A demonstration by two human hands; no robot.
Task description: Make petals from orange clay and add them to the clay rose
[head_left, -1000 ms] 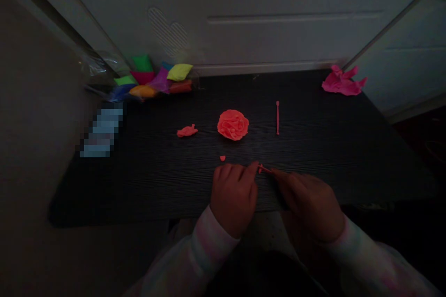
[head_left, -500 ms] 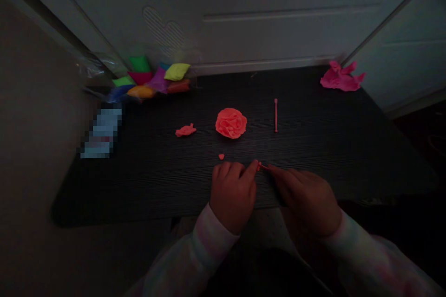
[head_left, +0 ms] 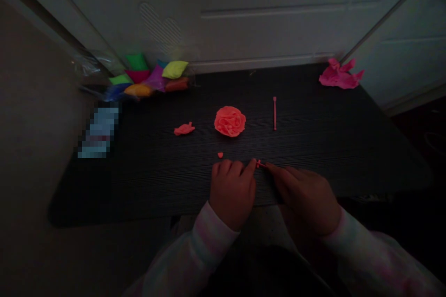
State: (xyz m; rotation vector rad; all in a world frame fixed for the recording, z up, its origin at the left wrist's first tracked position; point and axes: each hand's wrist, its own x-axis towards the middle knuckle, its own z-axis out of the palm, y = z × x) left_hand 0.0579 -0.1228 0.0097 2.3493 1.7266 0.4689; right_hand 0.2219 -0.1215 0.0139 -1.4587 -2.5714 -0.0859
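My right hand [head_left: 306, 197] pinches a thin pink modelling tool [head_left: 263, 165] whose tip points left. At that tip lies a small piece of coral modelling clay [head_left: 258, 163], steadied by the index fingertip of my left hand [head_left: 232, 192]; its other fingers are curled towards the black table. Just beyond my left knuckles rests a tiny clay lump [head_left: 220, 155]. Farther back sits a ruffled coral clay flower [head_left: 230, 121] with layered petals. To its left is an irregular coral clay lump [head_left: 184, 129], and a second pink modelling tool [head_left: 274, 113] lies to its right.
A clear bag of colourful clay packets [head_left: 149, 79] stands at the back left of the black table [head_left: 146, 176]. In front of it lies a blurred-out light blue item [head_left: 101, 131]. Crumpled pink material [head_left: 341, 75] occupies the back right corner. A white panelled surface [head_left: 265, 32] rises behind.
The whole view has shifted slightly, with things appearing a little higher and farther left. Slightly more of the small clay piece shows between my left fingertip and the tool; both hands keep nearly the same pose.
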